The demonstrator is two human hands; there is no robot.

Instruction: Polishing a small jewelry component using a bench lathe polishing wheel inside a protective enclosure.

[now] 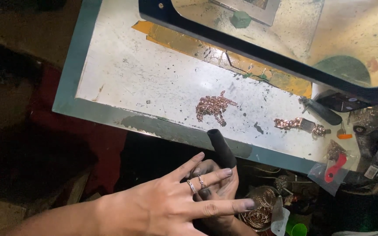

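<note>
While the left hand lies low in the frame with its fingers spread wide, holding nothing, it covers most of the right hand beneath it. Two rings sit on the left hand's middle fingers, and the fingertips are darkened. The right hand shows only in part; one of its fingers wears a black finger sleeve that points up toward the tabletop edge. Whether the right hand is closed or open cannot be told.

Just above the sleeve, on the worn white tabletop, a loose heap of rose-gold chain rests at centre frame, apart from both hands. To the right of it lies a shorter chain piece of the same colour. Further right: a dark-handled tool, a small orange item, and a clear plastic bag with a red tool at the tabletop's right end. Below, at lower right beside the right hand, a bundle of metal rings sits in shadow. A dark-framed panel crosses the upper right.
</note>
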